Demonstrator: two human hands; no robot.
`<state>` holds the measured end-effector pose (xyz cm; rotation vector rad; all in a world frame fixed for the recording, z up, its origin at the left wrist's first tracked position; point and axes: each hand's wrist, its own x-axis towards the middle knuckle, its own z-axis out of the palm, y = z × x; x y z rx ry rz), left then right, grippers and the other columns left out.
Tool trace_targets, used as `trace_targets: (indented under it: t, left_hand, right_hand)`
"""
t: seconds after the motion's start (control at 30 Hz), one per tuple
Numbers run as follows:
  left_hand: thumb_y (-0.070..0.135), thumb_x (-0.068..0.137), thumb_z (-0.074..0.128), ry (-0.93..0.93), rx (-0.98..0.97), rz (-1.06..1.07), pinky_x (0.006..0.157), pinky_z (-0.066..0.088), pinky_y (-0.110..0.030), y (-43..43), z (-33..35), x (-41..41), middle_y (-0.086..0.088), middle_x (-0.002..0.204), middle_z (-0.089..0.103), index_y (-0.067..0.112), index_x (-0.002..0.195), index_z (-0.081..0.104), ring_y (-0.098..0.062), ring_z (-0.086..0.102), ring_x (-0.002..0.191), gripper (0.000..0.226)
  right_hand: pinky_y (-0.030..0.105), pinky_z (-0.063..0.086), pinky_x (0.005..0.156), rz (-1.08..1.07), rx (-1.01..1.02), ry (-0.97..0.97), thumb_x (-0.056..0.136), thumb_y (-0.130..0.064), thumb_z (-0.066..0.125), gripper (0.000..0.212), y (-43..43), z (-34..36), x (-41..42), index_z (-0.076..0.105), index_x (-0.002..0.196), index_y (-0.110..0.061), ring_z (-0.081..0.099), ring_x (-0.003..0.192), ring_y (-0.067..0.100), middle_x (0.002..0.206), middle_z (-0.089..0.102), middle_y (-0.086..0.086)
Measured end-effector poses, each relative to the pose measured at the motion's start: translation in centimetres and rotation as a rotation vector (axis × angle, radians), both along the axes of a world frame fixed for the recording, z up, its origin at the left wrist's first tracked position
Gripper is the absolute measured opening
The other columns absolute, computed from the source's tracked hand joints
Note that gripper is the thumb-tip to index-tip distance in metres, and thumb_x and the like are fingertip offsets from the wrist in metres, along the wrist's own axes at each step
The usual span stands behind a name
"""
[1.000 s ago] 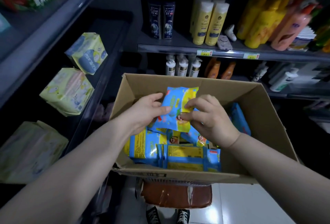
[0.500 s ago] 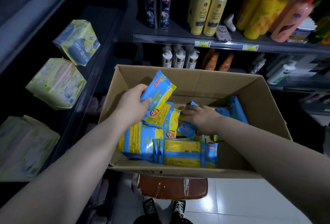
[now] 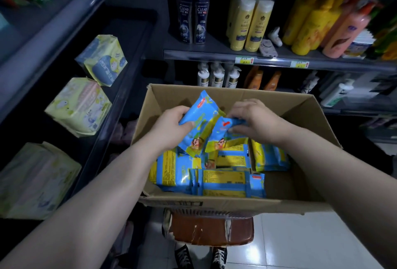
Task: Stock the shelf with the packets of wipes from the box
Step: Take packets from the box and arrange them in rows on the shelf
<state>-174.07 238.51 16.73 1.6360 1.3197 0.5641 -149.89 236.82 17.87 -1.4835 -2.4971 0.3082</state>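
Observation:
An open cardboard box (image 3: 305,116) sits on a brown stool in front of me, holding several blue-and-yellow packets of wipes (image 3: 223,180). My left hand (image 3: 169,127) grips one packet (image 3: 200,122) by its upper left side, lifted above the pile. Just to its right, my right hand (image 3: 255,120) pinches the top of a second packet (image 3: 224,134), which leans against the first. The dark shelf (image 3: 120,88) on my left holds pale yellow packs.
Pale yellow packs (image 3: 79,106) lie along the left shelf, with dark bare space beyond them toward its back. The far shelf (image 3: 272,61) carries shampoo bottles and yellow and pink bottles. A worn brown stool (image 3: 210,232) supports the box above white floor tiles.
My right hand has come up out of the box with a second packet and brought it beside the one in my left hand, which has stayed raised.

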Motion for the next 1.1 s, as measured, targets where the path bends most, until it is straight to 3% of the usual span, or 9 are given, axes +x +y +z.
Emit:
trace_targets:
  t: [0.07, 0.17, 0.33, 0.47, 0.53, 0.67, 0.83, 0.97, 1.1]
  left_hand:
    - [0.013, 0.093, 0.057, -0.153, -0.054, -0.076, 0.067, 0.052, -0.025, -0.7, 1.0, 0.5, 0.005, 0.092, 0.07, 0.017, 0.111, 0.062, -0.006, 0.064, 0.078, 0.019]
    - [0.014, 0.086, 0.065, -0.251, -0.058, -0.141, 0.067, 0.052, -0.025, -1.5, 2.1, 1.0, 0.009, 0.089, 0.069, 0.027, 0.096, 0.064, -0.001, 0.063, 0.077, 0.016]
    - [0.002, 0.081, 0.07, -0.223, 0.035, -0.133, 0.079, 0.053, -0.035, -2.7, 3.3, 0.6, 0.001, 0.089, 0.07, 0.017, 0.094, 0.064, -0.009, 0.064, 0.081, 0.021]
    - [0.004, 0.085, 0.067, -0.223, 0.105, -0.02, 0.081, 0.054, -0.036, -4.2, 5.5, -1.9, 0.001, 0.092, 0.071, 0.018, 0.094, 0.064, -0.011, 0.065, 0.083, 0.017]
    - [0.004, 0.085, 0.067, -0.227, 0.133, 0.041, 0.08, 0.053, -0.035, -5.6, 6.8, -3.6, 0.003, 0.09, 0.07, 0.02, 0.092, 0.064, -0.007, 0.066, 0.08, 0.018]
    - [0.003, 0.085, 0.066, -0.244, 0.178, 0.139, 0.08, 0.054, -0.035, -9.7, 9.3, -5.9, 0.004, 0.089, 0.071, 0.025, 0.088, 0.064, -0.01, 0.068, 0.082, 0.023]
    - [0.005, 0.088, 0.062, -0.222, 0.22, 0.26, 0.068, 0.052, -0.022, -16.2, 12.3, -8.4, 0.002, 0.09, 0.067, 0.013, 0.101, 0.062, 0.004, 0.063, 0.068, 0.016]
    - [-0.002, 0.091, 0.055, -0.158, 0.269, 0.432, 0.06, 0.05, -0.012, -22.7, 13.7, -10.9, 0.007, 0.078, 0.066, 0.006, 0.106, 0.06, 0.006, 0.059, 0.059, 0.018]
    - [0.004, 0.091, 0.058, -0.025, 0.288, 0.567, 0.056, 0.046, -0.011, -29.6, 14.5, -14.0, 0.005, 0.082, 0.065, 0.01, 0.107, 0.062, 0.007, 0.057, 0.058, 0.017]
  right_hand:
    - [0.031, 0.034, 0.086, -0.016, -0.029, -0.006, 0.077, -0.038, 0.066, 0.028, -0.2, 1.3, -0.6, 0.067, 0.097, -0.017, 0.057, 0.09, 0.021, 0.094, 0.061, -0.002]
    - [0.037, 0.046, 0.079, -0.093, -0.054, 0.068, 0.075, -0.029, 0.075, 0.022, -1.3, 2.7, -1.3, 0.069, 0.092, -0.016, 0.058, 0.083, 0.018, 0.09, 0.064, -0.003]
    - [0.032, 0.05, 0.076, -0.204, -0.048, 0.327, 0.07, -0.022, 0.081, 0.029, -3.7, 4.4, -2.9, 0.065, 0.094, -0.018, 0.059, 0.082, 0.011, 0.088, 0.065, -0.004]
    - [0.027, 0.049, 0.078, -0.25, -0.056, 0.414, 0.074, -0.032, 0.078, 0.032, -4.7, 6.4, -3.4, 0.059, 0.1, -0.029, 0.06, 0.089, 0.012, 0.093, 0.063, -0.006]
    - [0.028, 0.05, 0.075, -0.211, -0.096, 0.384, 0.077, -0.029, 0.076, 0.022, -5.2, 7.8, -3.8, 0.061, 0.093, -0.026, 0.061, 0.085, 0.01, 0.09, 0.064, -0.006]
    - [0.013, 0.043, 0.062, -0.082, -0.077, 0.401, 0.079, -0.022, 0.074, 0.014, -7.0, 10.4, -5.9, 0.061, 0.083, -0.023, 0.055, 0.069, -0.001, 0.079, 0.061, -0.011]
    - [0.031, 0.051, 0.069, 0.04, -0.131, 0.522, 0.08, -0.018, 0.074, 0.012, -10.2, 12.7, -7.5, 0.066, 0.088, -0.013, 0.06, 0.074, 0.011, 0.082, 0.068, 0.004]
    - [0.025, 0.048, 0.064, 0.175, -0.133, 0.563, 0.077, -0.016, 0.076, 0.012, -12.3, 13.3, -9.3, 0.064, 0.08, -0.017, 0.055, 0.065, 0.005, 0.07, 0.062, -0.008]
    - [0.032, 0.048, 0.064, 0.329, -0.172, 0.544, 0.078, -0.015, 0.076, 0.013, -14.7, 13.4, -13.4, 0.063, 0.078, -0.018, 0.055, 0.067, 0.01, 0.078, 0.066, 0.006]
